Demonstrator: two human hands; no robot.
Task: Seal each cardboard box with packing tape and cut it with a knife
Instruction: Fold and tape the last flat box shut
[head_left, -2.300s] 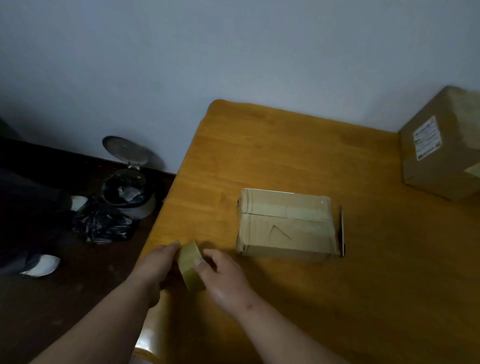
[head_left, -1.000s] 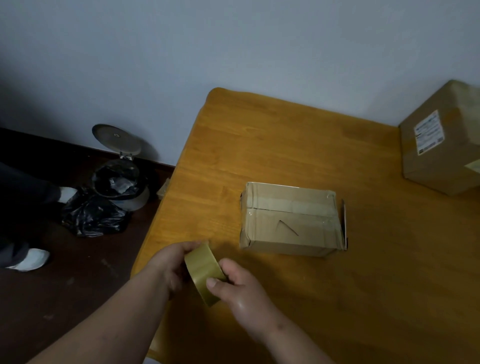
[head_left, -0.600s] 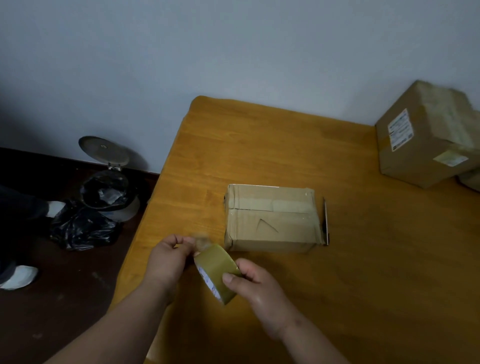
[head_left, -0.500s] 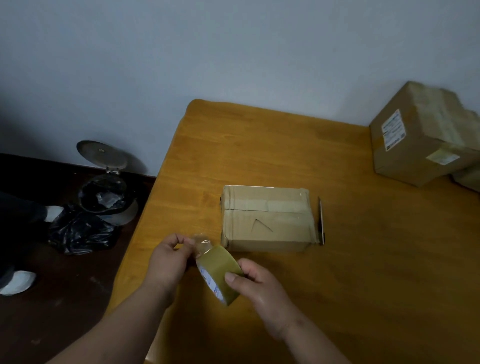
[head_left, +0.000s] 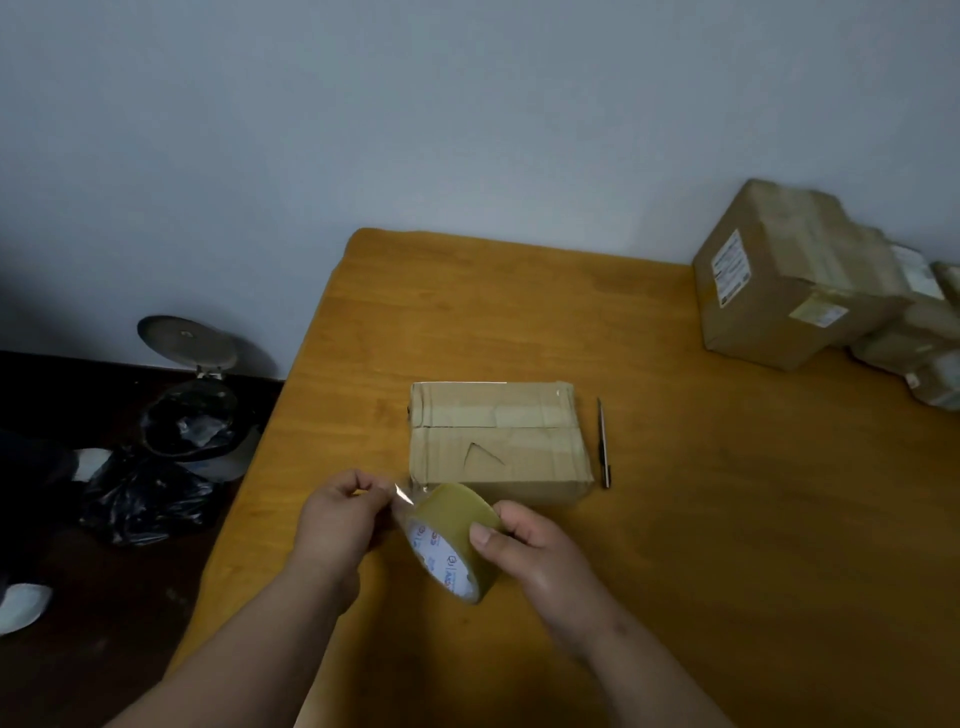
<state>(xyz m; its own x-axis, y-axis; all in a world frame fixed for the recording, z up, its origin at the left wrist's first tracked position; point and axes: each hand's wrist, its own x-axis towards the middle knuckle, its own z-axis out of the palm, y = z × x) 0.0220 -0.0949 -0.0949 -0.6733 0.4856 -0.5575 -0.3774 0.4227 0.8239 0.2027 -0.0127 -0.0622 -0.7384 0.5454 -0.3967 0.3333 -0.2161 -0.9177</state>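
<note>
Head view, hands at the near edge of a wooden table (head_left: 727, 519). Tape roll (head_left: 453, 540) held off the table surface, tilted, printed core turned toward the left and toward the viewer. Right hand (head_left: 535, 556) curled round the roll, thumb on its outer face. Left hand (head_left: 340, 519) pinching the free tape end (head_left: 402, 496), a short clear strip drawn out from the upper left of the roll.

Small cardboard box (head_left: 496, 441) directly beyond the hands, just past the roll, near face close behind it. Long axis of the box left to right, centre seam running the same way, old tape band along the far half of the top. Left end of the box about in line with the pinched tape end; right hand nearer the box middle. Judged from this: a pull of tape along the seam, left to right, starting at the left end. Knife (head_left: 602, 444) flat on the table just beside the right end of the box, lengthwise front to back, nearer the right hand, untouched. Larger boxes (head_left: 769, 291) stacked at the far right, well apart.

Against the earliest frame: roll then low at the table edge between both hands, no strip showing; now raised, tilted and closer to the box, with the end peeled free. Box and knife unchanged in their mutual position; view shifted rightward, more of the stacked boxes visible.
</note>
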